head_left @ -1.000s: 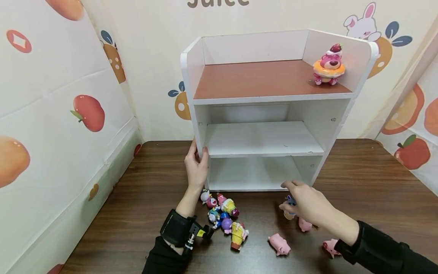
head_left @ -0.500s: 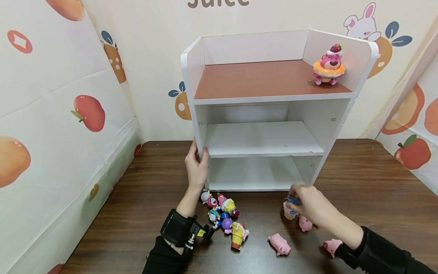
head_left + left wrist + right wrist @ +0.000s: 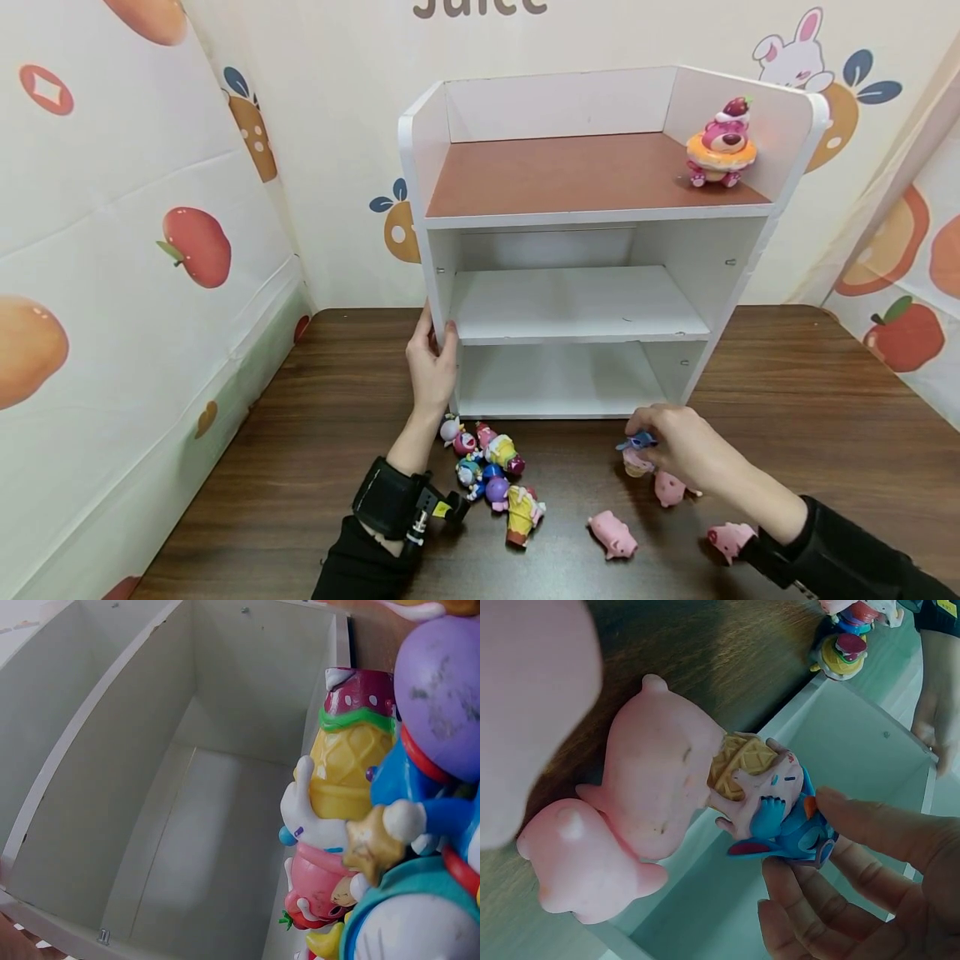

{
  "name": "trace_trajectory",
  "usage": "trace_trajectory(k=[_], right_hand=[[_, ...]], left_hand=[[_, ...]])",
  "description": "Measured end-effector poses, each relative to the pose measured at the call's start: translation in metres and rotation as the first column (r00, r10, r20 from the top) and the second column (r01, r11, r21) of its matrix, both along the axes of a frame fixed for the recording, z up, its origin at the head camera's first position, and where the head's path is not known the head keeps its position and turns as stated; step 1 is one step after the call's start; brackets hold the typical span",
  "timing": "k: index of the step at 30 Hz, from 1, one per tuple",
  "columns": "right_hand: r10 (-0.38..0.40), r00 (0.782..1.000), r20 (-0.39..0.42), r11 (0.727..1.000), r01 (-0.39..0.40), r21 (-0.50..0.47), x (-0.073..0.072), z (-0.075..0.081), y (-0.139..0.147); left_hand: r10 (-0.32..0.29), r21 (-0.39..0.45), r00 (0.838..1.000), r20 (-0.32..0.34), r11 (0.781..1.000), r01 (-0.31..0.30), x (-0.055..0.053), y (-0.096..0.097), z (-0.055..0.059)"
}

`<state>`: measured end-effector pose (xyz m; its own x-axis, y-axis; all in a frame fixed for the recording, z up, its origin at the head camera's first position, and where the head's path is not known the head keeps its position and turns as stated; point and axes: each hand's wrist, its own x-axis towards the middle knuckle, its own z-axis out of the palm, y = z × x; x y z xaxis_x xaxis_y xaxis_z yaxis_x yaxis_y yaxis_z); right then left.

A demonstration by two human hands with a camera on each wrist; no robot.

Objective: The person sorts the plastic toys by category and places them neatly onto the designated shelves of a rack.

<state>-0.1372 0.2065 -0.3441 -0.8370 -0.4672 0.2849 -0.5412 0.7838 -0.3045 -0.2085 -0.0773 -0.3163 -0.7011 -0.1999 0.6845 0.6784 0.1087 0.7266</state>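
Note:
In the head view my left hand point(image 3: 432, 367) holds the left side panel of a white shelf unit point(image 3: 600, 215), thumb on its front edge. My right hand point(image 3: 678, 442) is low in front of the shelf's right end. Its thumb and fingers pinch a small figurine point(image 3: 802, 825), blue with long ears, set against a pink ice cream in a waffle cone. Right beside that cone in the right wrist view lies a pink toy pig point(image 3: 656, 769), with another pig point(image 3: 589, 862) against it.
Several colourful figurines point(image 3: 495, 475) lie in a cluster by the left forearm. Pink toy pigs point(image 3: 613, 535) are spread over the brown table point(image 3: 345, 467) near the right arm. A pink bear figurine point(image 3: 722, 146) with an orange ring stands on the shelf's top right.
My right hand has shifted slightly right, and its spread fingers have come together on the blue figurine, which now sits turned, its blue part uppermost. The left hand keeps its place.

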Motion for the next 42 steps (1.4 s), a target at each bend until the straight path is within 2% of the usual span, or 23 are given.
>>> trace_trajectory(k=[10, 20, 29, 34, 42], right_hand=[[0.010, 1.000, -0.006, 1.000, -0.010, -0.008, 0.002, -0.003, 0.004], [-0.013, 0.996, 0.094, 1.000, 0.011, 0.027, 0.001, -0.003, -0.002], [-0.008, 0.996, 0.094, 0.999, 0.005, 0.036, 0.001, -0.002, -0.004], [-0.030, 0.991, 0.131, 0.999, 0.027, 0.024, 0.002, 0.002, -0.005], [0.001, 0.996, 0.094, 1.000, -0.003, 0.027, 0.004, 0.019, -0.006]], left_hand=[[0.002, 0.001, 1.000, -0.001, 1.000, -0.002, -0.001, 0.000, 0.000], [0.007, -0.003, 1.000, -0.007, 1.000, -0.007, 0.000, 0.000, 0.000], [0.005, -0.004, 1.000, -0.014, 1.000, -0.005, 0.001, 0.000, 0.000], [0.005, 0.002, 1.000, -0.008, 1.000, -0.005, 0.001, 0.000, 0.000], [-0.003, 0.006, 1.000, -0.001, 1.000, 0.003, 0.001, 0.000, -0.001]])
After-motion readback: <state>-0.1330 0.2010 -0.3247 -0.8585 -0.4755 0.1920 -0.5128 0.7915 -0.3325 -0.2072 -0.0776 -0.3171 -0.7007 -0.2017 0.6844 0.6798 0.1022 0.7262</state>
